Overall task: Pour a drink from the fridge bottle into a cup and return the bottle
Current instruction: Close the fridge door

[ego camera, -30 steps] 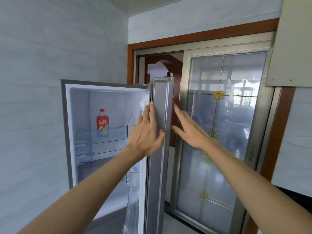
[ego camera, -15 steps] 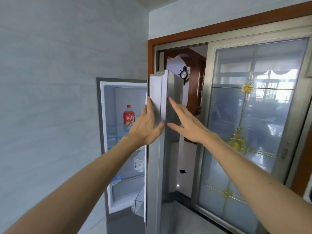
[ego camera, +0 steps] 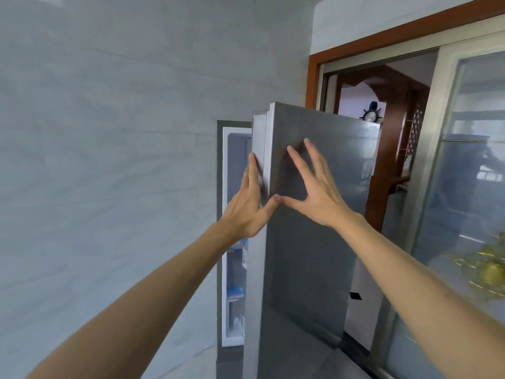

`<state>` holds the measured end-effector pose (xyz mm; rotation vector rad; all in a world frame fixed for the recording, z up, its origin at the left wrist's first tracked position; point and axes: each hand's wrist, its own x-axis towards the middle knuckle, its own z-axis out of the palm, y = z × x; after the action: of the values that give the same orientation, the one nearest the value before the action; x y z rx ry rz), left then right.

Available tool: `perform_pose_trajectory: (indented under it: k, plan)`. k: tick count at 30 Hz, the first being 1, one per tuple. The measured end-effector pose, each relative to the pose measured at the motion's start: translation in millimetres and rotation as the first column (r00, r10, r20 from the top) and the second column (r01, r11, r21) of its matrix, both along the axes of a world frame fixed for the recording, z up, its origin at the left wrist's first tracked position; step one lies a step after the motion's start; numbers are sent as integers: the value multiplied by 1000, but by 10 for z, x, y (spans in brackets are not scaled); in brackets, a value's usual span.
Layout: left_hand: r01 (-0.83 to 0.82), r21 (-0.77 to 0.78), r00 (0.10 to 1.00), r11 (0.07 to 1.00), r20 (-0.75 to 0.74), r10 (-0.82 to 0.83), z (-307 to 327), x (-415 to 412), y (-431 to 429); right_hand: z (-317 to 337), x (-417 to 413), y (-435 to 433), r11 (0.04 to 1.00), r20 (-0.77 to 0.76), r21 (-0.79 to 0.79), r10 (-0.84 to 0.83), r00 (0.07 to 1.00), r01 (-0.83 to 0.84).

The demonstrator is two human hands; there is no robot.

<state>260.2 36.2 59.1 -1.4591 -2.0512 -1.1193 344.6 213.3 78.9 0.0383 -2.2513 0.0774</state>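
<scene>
Pressing smooth grey fridge door (ego camera: 314,255): left hand (ego camera: 250,212) flat on edge, right hand (ego camera: 318,192) splayed.

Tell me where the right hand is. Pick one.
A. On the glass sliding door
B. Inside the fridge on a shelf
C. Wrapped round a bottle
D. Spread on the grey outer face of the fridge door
D: the right hand lies with straight, spread fingers against the grey front of the fridge door, while the left hand is at the door's edge.
</scene>
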Motion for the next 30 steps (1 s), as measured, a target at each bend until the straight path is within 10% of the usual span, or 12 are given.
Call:
perform_pose_trajectory:
  k: [12,30]
  plan:
    - [-186,294,967,937,224,122,-164,-643,278,-216,-981,333,970,-120,243,44,992,-14]
    - [-121,590,871,798,448,-199,-182,-1304,543,-339,-1839,371,959,-330,265,-11,944,104]
